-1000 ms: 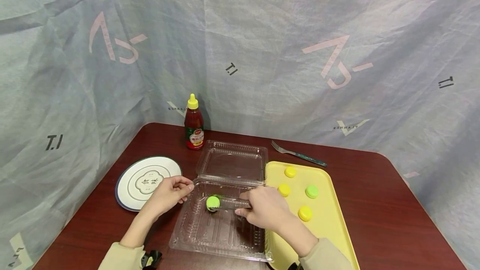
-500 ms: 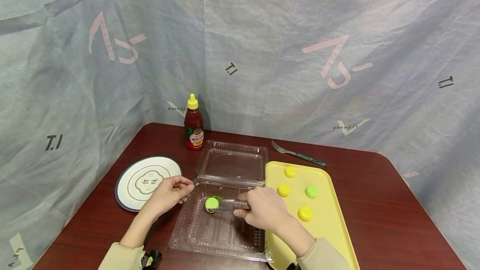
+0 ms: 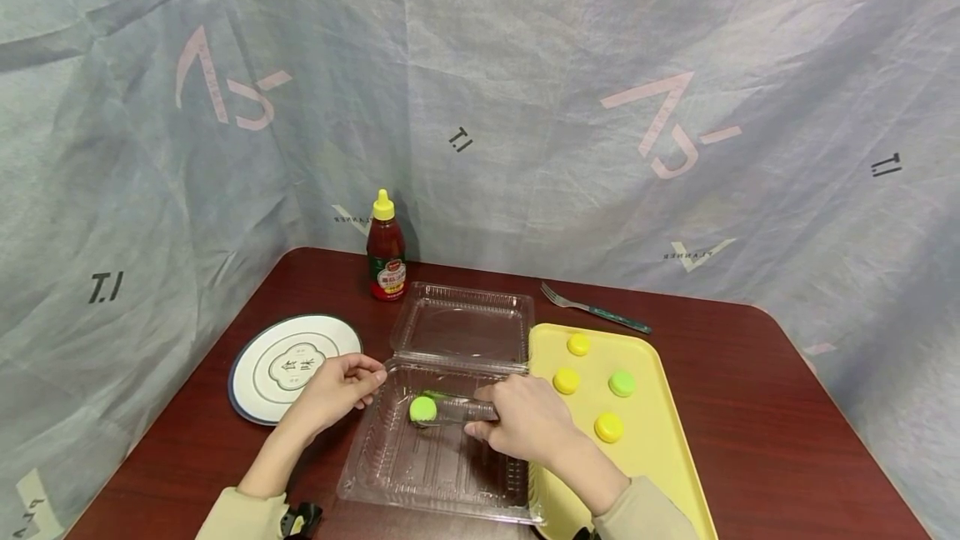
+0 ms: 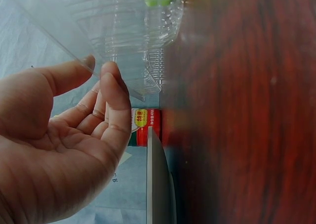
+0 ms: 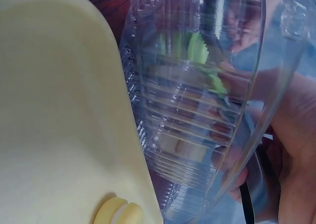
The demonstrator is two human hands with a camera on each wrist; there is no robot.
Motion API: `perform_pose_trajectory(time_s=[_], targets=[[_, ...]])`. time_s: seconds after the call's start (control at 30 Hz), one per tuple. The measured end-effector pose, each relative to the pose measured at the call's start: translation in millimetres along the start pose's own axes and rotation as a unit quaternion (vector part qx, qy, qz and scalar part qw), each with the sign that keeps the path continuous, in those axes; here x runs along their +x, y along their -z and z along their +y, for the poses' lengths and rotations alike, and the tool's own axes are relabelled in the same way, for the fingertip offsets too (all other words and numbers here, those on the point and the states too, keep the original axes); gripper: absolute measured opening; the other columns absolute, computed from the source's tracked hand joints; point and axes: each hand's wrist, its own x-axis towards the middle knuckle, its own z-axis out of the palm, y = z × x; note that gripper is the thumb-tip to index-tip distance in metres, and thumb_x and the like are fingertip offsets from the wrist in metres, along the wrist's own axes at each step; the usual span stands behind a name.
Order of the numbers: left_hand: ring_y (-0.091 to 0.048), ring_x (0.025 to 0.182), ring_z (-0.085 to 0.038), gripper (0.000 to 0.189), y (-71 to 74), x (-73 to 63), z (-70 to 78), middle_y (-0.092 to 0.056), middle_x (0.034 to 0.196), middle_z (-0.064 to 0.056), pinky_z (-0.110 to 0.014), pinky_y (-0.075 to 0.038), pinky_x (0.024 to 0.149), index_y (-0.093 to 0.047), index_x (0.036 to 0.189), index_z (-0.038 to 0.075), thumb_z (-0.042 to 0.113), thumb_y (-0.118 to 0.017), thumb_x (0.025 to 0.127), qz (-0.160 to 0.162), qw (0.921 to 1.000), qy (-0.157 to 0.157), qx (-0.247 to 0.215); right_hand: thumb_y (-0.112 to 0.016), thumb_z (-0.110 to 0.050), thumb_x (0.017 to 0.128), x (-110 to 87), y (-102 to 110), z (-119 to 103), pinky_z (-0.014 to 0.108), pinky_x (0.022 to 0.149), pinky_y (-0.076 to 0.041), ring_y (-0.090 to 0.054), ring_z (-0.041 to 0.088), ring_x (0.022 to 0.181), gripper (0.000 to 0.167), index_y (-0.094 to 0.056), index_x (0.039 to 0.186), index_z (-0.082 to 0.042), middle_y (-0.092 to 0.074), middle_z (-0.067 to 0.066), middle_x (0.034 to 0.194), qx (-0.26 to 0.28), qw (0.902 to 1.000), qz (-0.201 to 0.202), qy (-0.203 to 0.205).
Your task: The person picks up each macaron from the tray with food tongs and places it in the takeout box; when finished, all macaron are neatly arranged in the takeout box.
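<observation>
"What do your two hands hold at this moment?"

"With my left hand (image 3: 339, 386) I pinch the rim of the clear box (image 3: 442, 473) between thumb and forefinger, close to its far left corner. The fingers of my right hand (image 3: 525, 415) are closed around the tongs (image 3: 468, 409), which point toward the left edge of the box."

"And where is the green macaron (image 3: 423, 409)?"

"It is between the tips of the tongs, within the box, nearer to the left and far edges. Whether it touches the bottom, I cannot tell."

"What lies beside the box?"

"At its right edge is the tray (image 3: 656, 457). It carries three yellow macarons (image 3: 566, 381), one near the far edge, one near the left edge, one about the middle, and also another green one (image 3: 622, 383), more to the right edge."

"And elsewhere on the table (image 3: 765, 423)?"

"The plate (image 3: 255, 373) is near the left edge. The bottle (image 3: 387, 261) stands upright near the far edge, where the fork (image 3: 596, 308) lies too, behind the tray."
</observation>
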Motion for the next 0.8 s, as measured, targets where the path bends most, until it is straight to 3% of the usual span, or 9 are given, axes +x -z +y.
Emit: perform_pose_trajectory(time_s=[0.13, 0.2, 0.43, 0.53, 0.67, 0.8], targets=[[-0.06, 0.068, -0.018, 0.016, 0.0, 0.4, 0.5, -0.063, 0.077, -0.007, -0.029, -0.055, 0.061, -0.065, 0.104, -0.007, 0.007, -0.065, 0.096, 0.002, 1.0, 0.001, -0.001, -0.078, -0.048, 0.082, -1.4, 1.8, 0.1, 0.03, 0.049, -0.046, -0.065, 0.014, 0.069, 0.039, -0.078, 0.107, -0.018, -0.074, -0.005, 0.085, 0.007, 0.9999, -0.003, -0.007], [-0.06, 0.068, -0.018, 0.015, -0.1, 0.4, 0.4, -0.063, 0.077, -0.007, -0.029, -0.055, 0.061, -0.065, 0.104, -0.006, 0.006, -0.065, 0.096, 0.003, 1.0, 0.002, -0.002, -0.078, -0.048, 0.082, -1.9, 3.1, 0.5, 0.03, 0.05, -0.046, -0.066, 0.015, 0.07, 0.04, -0.078, 0.108, -0.018, -0.074, -0.005, 0.084, 0.01, 0.9999, -0.005, -0.01], [-0.06, 0.067, -0.018, 0.016, 0.1, -0.4, -0.2, -0.063, 0.077, -0.007, -0.028, -0.054, 0.06, -0.065, 0.104, -0.007, 0.007, -0.065, 0.096, 0.002, 1.0, 0.003, -0.001, -0.078, -0.048, 0.082, -6.1, 10.3, 2.4, 0.028, 0.051, -0.043, -0.053, 0.007, 0.056, 0.043, -0.076, 0.113, -0.017, -0.075, -0.004, 0.089, 0.031, 0.9989, -0.013, -0.031], [-0.06, 0.067, -0.018, 0.018, -0.1, -0.8, -0.7, -0.063, 0.077, -0.007, -0.028, -0.054, 0.06, -0.065, 0.105, -0.008, 0.007, -0.065, 0.096, 0.002, 1.0, 0.0, -0.001, -0.077, -0.048, 0.083, -9.5, 14.1, 4.4, 0.029, 0.053, -0.044, -0.047, 0.004, 0.053, 0.043, -0.076, 0.113, -0.017, -0.073, -0.006, 0.079, 0.033, 0.9987, -0.01, -0.037], [-0.06, 0.068, -0.018, 0.018, -0.2, -0.2, -1.3, -0.063, 0.077, -0.007, -0.028, -0.054, 0.06, -0.065, 0.105, -0.008, 0.008, -0.065, 0.096, 0.0, 1.0, -0.001, -0.003, -0.077, -0.048, 0.084, -15.0, 20.3, 9.4, 0.028, 0.052, -0.042, -0.04, 0.003, 0.049, 0.045, -0.075, 0.115, -0.016, -0.053, -0.013, 0.056, 0.029, 0.9986, -0.003, -0.044], [-0.06, 0.068, -0.018, 0.018, 0.0, -0.2, -0.9, -0.063, 0.077, -0.007, -0.029, -0.055, 0.06, -0.065, 0.105, -0.008, 0.008, -0.065, 0.096, -0.004, 1.0, -0.003, -0.005, -0.077, -0.048, 0.083, -20.4, 27.1, 16.6, 0.027, 0.05, -0.039, -0.038, 0.002, 0.049, 0.044, -0.075, 0.114, -0.017, -0.041, -0.015, 0.053, 0.014, 0.9984, 0.013, -0.053]])
